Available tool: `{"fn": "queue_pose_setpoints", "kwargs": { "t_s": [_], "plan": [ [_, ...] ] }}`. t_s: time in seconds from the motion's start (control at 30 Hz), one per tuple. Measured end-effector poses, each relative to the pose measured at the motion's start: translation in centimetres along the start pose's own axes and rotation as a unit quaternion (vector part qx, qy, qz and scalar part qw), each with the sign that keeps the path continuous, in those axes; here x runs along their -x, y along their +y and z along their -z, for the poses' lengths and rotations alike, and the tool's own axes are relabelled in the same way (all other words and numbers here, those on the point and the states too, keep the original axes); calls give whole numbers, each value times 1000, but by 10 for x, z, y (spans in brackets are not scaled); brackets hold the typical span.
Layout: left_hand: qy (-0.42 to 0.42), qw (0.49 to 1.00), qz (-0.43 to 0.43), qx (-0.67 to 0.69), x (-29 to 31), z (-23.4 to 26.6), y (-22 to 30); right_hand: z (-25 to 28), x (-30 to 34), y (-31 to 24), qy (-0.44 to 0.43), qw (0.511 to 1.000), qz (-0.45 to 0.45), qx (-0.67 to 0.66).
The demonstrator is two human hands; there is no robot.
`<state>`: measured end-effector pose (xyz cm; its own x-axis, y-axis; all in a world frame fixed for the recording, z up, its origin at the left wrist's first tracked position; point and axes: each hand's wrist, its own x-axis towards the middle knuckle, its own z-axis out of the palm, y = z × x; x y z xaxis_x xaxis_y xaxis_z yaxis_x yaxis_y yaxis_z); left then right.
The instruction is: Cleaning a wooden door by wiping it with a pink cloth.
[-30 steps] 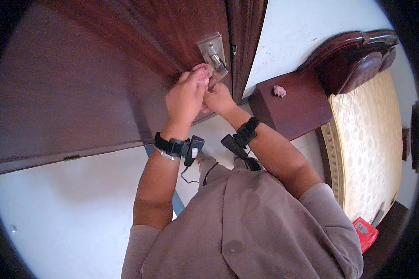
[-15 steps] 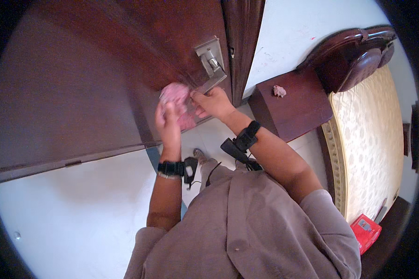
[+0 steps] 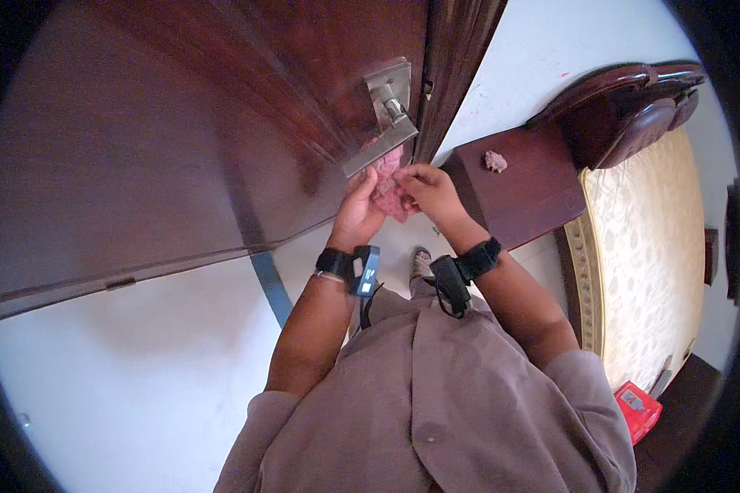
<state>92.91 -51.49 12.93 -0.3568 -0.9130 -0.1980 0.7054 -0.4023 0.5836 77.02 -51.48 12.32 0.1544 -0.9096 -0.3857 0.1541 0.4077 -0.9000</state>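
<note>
Between my two hands hangs a crumpled pink cloth (image 3: 390, 200), just below the metal lever handle (image 3: 384, 146) of a dark wooden door (image 3: 164, 156). My left hand (image 3: 358, 215) grips the cloth from its left side, the thumb pointing up near the lever's free end. On the other side, my right hand (image 3: 434, 195) pinches the cloth's edge with curled fingers. The upper part of the cloth passes behind the lever, so whether it touches the metal cannot be made out.
Right of the door frame stands a dark wooden nightstand (image 3: 518, 193) with a small crumpled pink piece (image 3: 495, 161) on it. Beyond it is a bed with a cream mattress (image 3: 645, 255) and dark headboard (image 3: 617, 107). A red box (image 3: 638, 412) lies at lower right.
My left hand has carried the cloth rightward, under the lever. My right hand has left the lever's end and moved right and down, now holding the cloth's edge. The view has shifted slightly.
</note>
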Motion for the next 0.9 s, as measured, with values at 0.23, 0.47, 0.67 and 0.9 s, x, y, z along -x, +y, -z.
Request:
{"fn": "queue_pose_setpoints", "kwargs": {
  "t_s": [0.23, 0.47, 0.67, 0.9],
  "plan": [
    [-7, 956, -43, 291, -29, 0, -17, 47, 24, 3, 49, 993, -105, -16],
    [127, 975, -116, 142, -40, -19, -14, 71, 26, 23, 66, 988, -134, -31],
    [149, 982, -98, -64, -40, 21, -22, 59, 22, 22, 47, 991, -127, -19],
    [192, 980, 47, -29, -11, 41, -36, 43, 21, 14, -6, 991, -128, -47]
  ]
}}
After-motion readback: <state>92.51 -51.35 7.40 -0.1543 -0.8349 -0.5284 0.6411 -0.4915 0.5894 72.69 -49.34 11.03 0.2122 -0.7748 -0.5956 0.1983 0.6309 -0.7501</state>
